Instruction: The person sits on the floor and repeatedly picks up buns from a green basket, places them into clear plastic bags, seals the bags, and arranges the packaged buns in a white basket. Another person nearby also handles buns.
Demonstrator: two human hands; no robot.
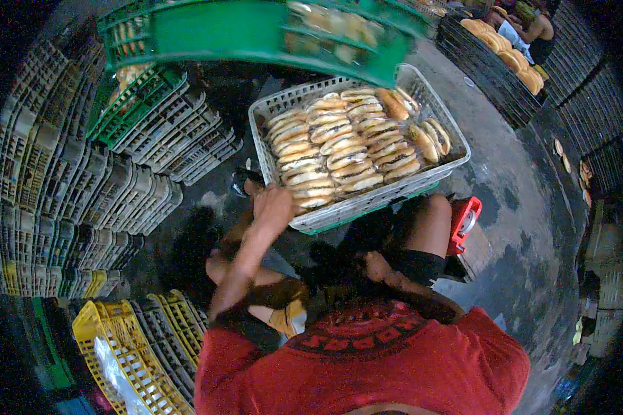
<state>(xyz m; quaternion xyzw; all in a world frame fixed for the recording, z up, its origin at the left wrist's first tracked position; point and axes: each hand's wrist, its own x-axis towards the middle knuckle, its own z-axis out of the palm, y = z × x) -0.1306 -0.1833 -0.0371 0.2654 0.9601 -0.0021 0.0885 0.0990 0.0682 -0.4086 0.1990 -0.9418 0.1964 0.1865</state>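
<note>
A white plastic crate (367,202) filled with rows of golden bread rolls (339,149) rests in front of me, over my bare knee (429,221). My left hand (273,206) reaches up from the lower left and grips the crate's near left rim. My right hand (376,265) lies low by my dark shorts with its fingers curled; whether it holds anything is hidden. My red shirt (367,366) fills the bottom of the view.
A green crate (242,31) with rolls hangs blurred above the white one. Stacks of grey crates (62,200) stand left, yellow crates (124,353) lower left. A red object (464,223) sits beside my knee. Another person (533,28) sits by black crates of rolls (505,55) far right.
</note>
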